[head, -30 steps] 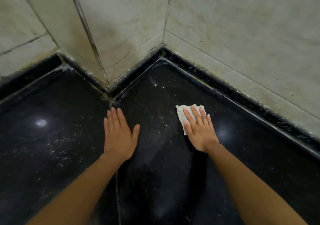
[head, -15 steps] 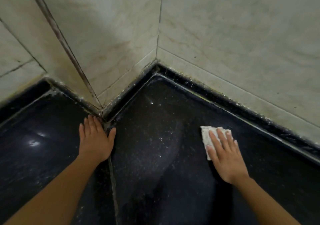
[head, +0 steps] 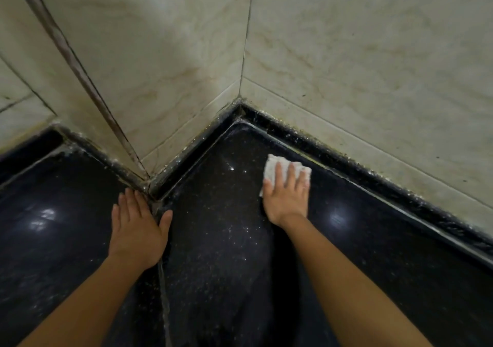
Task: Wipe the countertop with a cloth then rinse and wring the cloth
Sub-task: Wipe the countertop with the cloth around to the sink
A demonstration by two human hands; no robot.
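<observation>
The black speckled countertop fills the lower half of the view and carries fine white specks and wet smears. A small white folded cloth lies on it near the back wall, and my right hand presses flat on it with fingers spread, covering its lower part. My left hand rests palm down on the counter beside the seam, holding nothing, fingers slightly apart, fingertips close to the jutting wall corner.
Beige marbled wall tiles rise behind the counter and meet in an inner corner. A tiled column corner juts out on the left. A raised black kerb with grimy grout runs along the wall base. A seam crosses the counter.
My right hand has slid the cloth back toward the wall and somewhat leftward. The left hand stays planted by the column corner. The view has shifted slightly.
</observation>
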